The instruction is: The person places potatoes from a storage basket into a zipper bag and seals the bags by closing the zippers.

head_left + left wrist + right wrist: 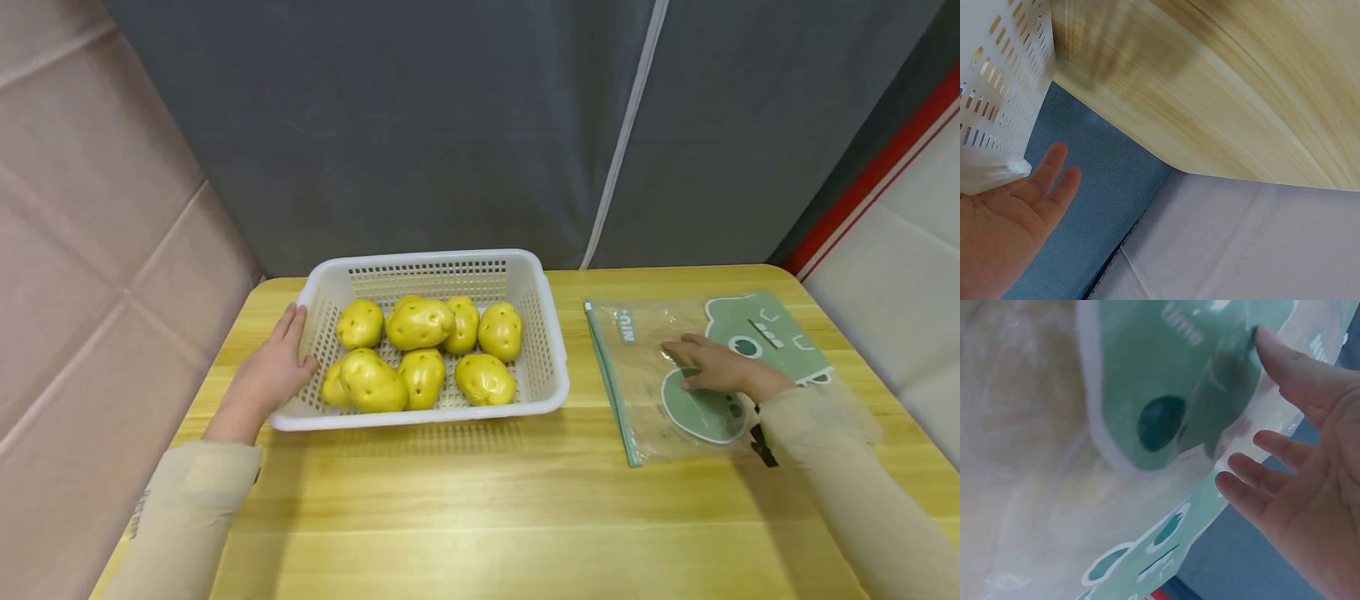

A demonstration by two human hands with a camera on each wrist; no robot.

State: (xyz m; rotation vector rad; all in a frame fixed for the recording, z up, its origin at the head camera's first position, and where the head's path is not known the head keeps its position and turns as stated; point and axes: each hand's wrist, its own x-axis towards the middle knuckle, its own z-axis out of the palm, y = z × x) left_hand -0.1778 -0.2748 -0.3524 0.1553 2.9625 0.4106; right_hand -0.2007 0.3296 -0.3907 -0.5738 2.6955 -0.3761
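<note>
A white perforated plastic basket (420, 420) holds several glossy yellow potatoes (420, 323). My left hand (266, 375) rests against its left rim, thumb at the top edge and fingers fairly straight along the outside. In the left wrist view, two extended fingers (1054, 197) show past the rim, and the basket hides the rest. On the right, a clear zip bag (637, 400) with a green cartoon print lies flat. My right hand (716, 367) lies over it with relaxed fingers. From the right wrist view, its thumb (1285, 359) touches the green print while the other fingers reach toward the plastic.
Both things lie on a light wooden table (480, 533), toward its far edge. Behind stands a dark grey fabric partition (420, 125) with a white cord (626, 133). Pale padded panelling (97, 275) borders the left, and a white panel (900, 275) the right.
</note>
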